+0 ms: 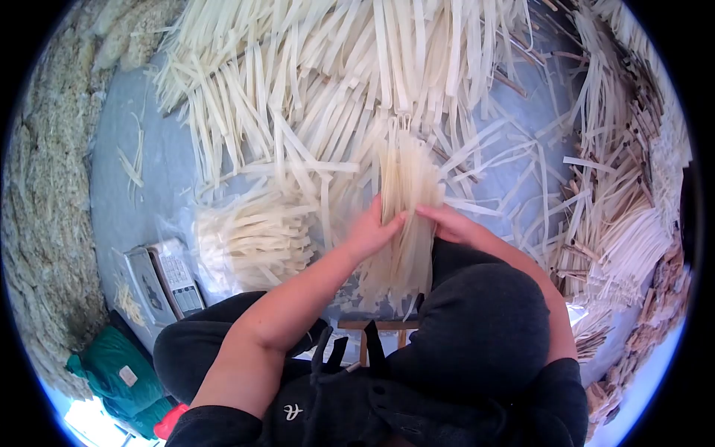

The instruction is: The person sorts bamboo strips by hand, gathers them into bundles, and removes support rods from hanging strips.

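Note:
A bundle of pale, flat dried strips (pixel 410 167) stands lengthwise in front of my knees, between both hands. My left hand (pixel 375 232) is closed around its left side, with the thumb across the front. On the opposite side, my right hand (pixel 452 225) grips the same bundle, its thumb near the left one. Most of the fingers are hidden behind the strips. Left of my hands, a clear plastic bag (pixel 208 249) holds a stack of similar strips (pixel 264 238).
A large pile of loose strips (pixel 313 67) spreads across the grey sheet (pixel 123 186) ahead. More strips and thin sticks (pixel 588 249) lie at right. A box-like device with a keypad (pixel 177 277) sits at left, near a green bag (pixel 123 369). Rough matted material (pixel 48 201) borders the left.

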A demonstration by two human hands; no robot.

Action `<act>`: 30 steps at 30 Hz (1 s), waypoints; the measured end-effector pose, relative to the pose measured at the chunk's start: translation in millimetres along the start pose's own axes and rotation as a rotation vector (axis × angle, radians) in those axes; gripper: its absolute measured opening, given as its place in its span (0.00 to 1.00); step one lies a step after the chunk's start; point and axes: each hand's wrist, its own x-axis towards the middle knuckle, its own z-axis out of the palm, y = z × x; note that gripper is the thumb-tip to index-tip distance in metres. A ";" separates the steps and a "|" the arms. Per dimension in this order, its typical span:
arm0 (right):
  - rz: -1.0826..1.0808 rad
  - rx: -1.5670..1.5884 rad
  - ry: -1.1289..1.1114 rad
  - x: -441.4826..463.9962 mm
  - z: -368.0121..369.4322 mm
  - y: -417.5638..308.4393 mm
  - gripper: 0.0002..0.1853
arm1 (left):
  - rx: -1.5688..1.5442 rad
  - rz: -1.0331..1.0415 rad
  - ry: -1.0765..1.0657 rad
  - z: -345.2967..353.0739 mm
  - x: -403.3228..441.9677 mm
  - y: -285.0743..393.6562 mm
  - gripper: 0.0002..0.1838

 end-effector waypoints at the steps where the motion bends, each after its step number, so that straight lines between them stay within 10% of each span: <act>1: 0.007 0.054 -0.004 -9.7 -3.3 2.0 0.37 | -0.036 0.040 0.024 3.2 -9.7 4.4 0.38; 6: 0.048 0.189 0.054 -17.5 -1.7 27.5 0.37 | -0.039 -0.084 0.022 6.7 -36.8 -10.7 0.34; 8: -0.230 -0.252 0.227 6.6 -17.1 48.5 0.36 | 0.154 -0.324 -0.101 10.3 -38.9 -35.5 0.32; 15: -0.056 -0.205 0.479 -10.3 4.2 21.2 0.35 | 0.368 -0.130 0.256 10.3 -26.1 -75.0 0.30; 17: 0.214 -0.060 0.136 -5.9 0.0 26.3 0.35 | -0.294 -0.227 0.243 21.0 -16.1 -80.2 0.31; 24: 0.294 0.268 -0.093 -11.6 19.3 43.5 0.32 | -0.403 -0.155 0.154 29.4 -68.0 -62.2 0.44; 26: 0.130 -0.580 0.072 4.0 -5.9 49.0 0.31 | -0.147 -0.250 0.270 38.6 -60.5 -101.9 0.48; 30: 0.153 -1.072 0.379 -32.0 9.0 -39.3 0.31 | -0.218 -0.245 0.322 46.0 -60.4 -133.2 0.48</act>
